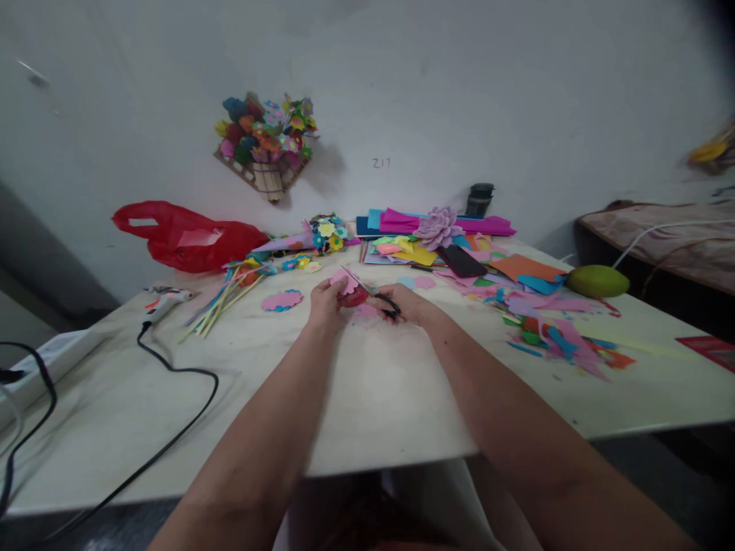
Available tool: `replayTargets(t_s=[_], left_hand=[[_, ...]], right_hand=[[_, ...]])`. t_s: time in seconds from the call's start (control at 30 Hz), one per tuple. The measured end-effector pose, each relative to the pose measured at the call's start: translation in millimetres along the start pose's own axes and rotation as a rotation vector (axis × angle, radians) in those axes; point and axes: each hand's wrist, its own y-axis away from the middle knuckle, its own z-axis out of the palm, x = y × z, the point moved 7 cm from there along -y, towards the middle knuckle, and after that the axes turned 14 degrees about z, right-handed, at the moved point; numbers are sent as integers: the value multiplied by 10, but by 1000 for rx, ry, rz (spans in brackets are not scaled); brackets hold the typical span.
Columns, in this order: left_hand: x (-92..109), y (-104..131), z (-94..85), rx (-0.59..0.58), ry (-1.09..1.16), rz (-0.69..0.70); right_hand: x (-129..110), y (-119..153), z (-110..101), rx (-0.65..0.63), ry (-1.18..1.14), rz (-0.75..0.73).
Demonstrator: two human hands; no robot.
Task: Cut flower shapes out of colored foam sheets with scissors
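Near the middle of the table, my left hand (326, 301) pinches a pink scalloped paper piece (344, 282). My right hand (403, 301) is closed round the black handles of a pair of scissors (390, 305), whose blades point up and left to the pink piece. Just under the hands lies a red round thing (352, 297), partly covered, with a pink paper piece (366, 312) beside it. To the left, pink and blue scalloped discs (281, 300) lie stacked on the table.
A glue gun (166, 306) with a black cord and a white power strip (51, 363) are at left, near a red bag (192, 237). Coloured scraps (566, 340), a dark phone (461, 262) and a green oval object (598, 281) lie at right. Paper flowers (328, 233) stand behind.
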Motion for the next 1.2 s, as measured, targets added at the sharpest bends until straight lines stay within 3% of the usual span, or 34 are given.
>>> replayTargets(t_s=[0.43, 0.63, 1.03, 1.2], left_hand=[[12, 29, 26, 8, 7, -33], [49, 54, 49, -13, 5, -16], [-41, 54, 105, -306, -177, -58], [-89, 83, 129, -366, -205, -97]], right_hand=[[-12, -27, -17, 35, -51, -14], [-17, -28, -121, 131, -102, -49], [-19, -9, -279, 241, -325, -88], [-46, 1, -315, 285, -400, -82]])
